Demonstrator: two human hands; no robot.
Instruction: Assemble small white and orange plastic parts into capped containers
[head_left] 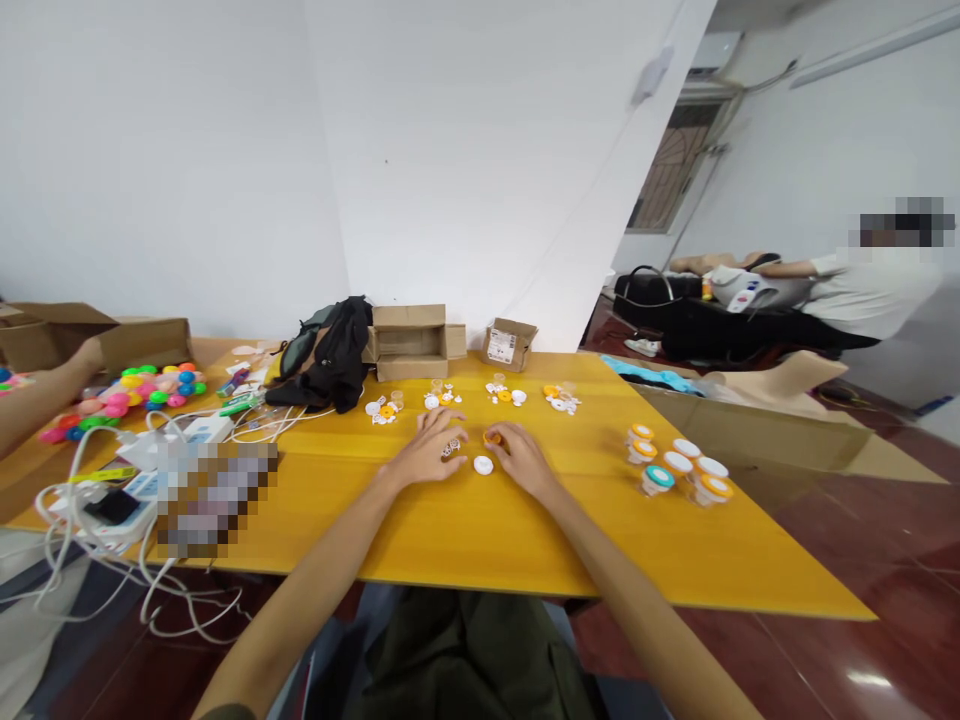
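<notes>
My left hand point(429, 452) is curled around a small white perforated plastic piece point(451, 448), which shows between its thumb and fingers. To its right, my right hand point(520, 460) pinches an orange ring-shaped part point(492, 438), partly covered by the fingers. On the table between the hands lies a round white disc point(484, 465). Beyond them are loose groups of white and orange parts with clear cups: one group point(384, 409) at left, another point(441, 396) behind my left hand, a third point(507, 394) behind my right hand, and one point(562, 398) farther right.
Several lidded small containers point(677, 464) stand on the table point(465, 540) at right. An open cardboard box point(411, 345), a smaller box point(510, 345) and a black bag point(330, 355) sit at the back. Power strips point(161, 475) with cables and colourful balls point(139, 390) occupy the left. Another person point(877, 290) sits far right.
</notes>
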